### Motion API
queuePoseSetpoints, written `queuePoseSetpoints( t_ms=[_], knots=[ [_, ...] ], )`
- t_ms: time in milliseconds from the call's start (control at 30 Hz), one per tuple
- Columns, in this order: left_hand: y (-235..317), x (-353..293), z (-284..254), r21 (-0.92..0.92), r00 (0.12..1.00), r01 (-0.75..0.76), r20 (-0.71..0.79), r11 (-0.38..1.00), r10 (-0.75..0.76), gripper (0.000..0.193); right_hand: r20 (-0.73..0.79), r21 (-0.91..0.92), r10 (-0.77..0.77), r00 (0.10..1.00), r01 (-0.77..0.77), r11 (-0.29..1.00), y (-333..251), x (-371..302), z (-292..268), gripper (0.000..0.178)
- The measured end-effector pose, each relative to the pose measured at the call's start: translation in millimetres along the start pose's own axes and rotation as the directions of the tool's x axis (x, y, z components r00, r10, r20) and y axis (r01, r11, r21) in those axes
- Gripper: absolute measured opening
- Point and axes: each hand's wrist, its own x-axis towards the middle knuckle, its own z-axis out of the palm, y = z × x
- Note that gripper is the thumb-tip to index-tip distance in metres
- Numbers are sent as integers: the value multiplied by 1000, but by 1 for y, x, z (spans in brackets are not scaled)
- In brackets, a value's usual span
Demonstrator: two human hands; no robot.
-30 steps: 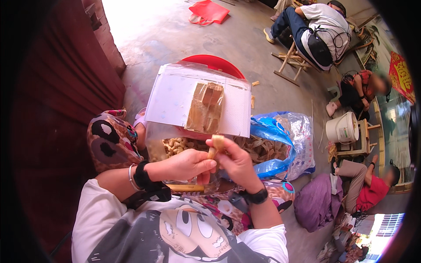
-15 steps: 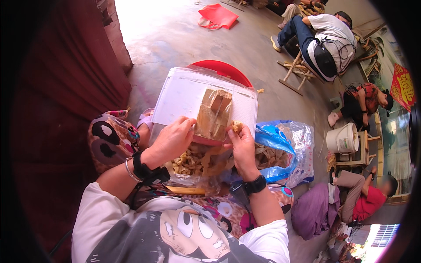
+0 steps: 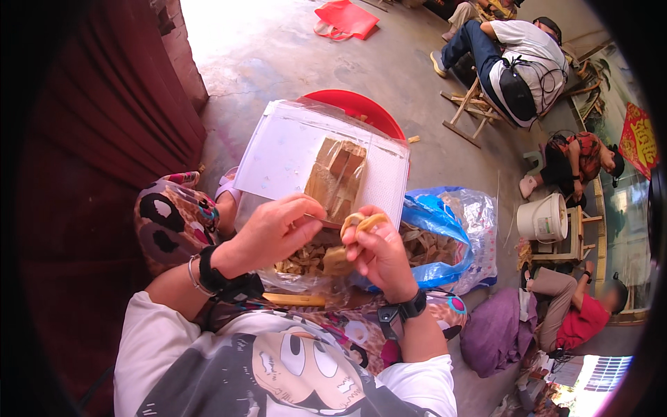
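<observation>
Pinching one tan strip (image 3: pixel 363 222), two hands (image 3: pixel 379 254).

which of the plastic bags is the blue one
The blue bag lies just right of the right hand, holding tan strips. The other bag, under the left hand, is clear over a white sheet.

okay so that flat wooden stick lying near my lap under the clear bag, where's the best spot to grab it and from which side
Probably its left half, coming from above on the left hand's side. The flat wooden stick lies nearly level, and that end shows bare beside the wrist strap. Its right end runs under the clear plastic bag of pale pieces, so a pinch across the narrow width at the exposed part looks easiest.
</observation>
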Motion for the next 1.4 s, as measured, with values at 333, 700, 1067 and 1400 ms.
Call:
queuePoseSetpoints(
  t_ms=[333, 700, 1067, 1400],
  knots=[
    [19, -1, 10, -532, 926, 374, 252, 759, -280, 27, 119, -61, 62, 991, -55, 997, 16, -8, 11, 39],
    [10, -2, 13, 175, 996, -67, 67, 982, 56, 21, -24, 63, 164, 986, -163, 985, 22, -5, 6, 18],
    [10, -1, 12, 13, 991, 52, 120, 999, -53, 14, -10, -345, 86, 996, -84, 935, 16, -9, 17, 35],
    [3, -2, 18, 73, 997, -39, 74, 997, 34, 30, 43, -557, -147, 988, 146, 817, 22, -10, 23, 25]
  ],
)
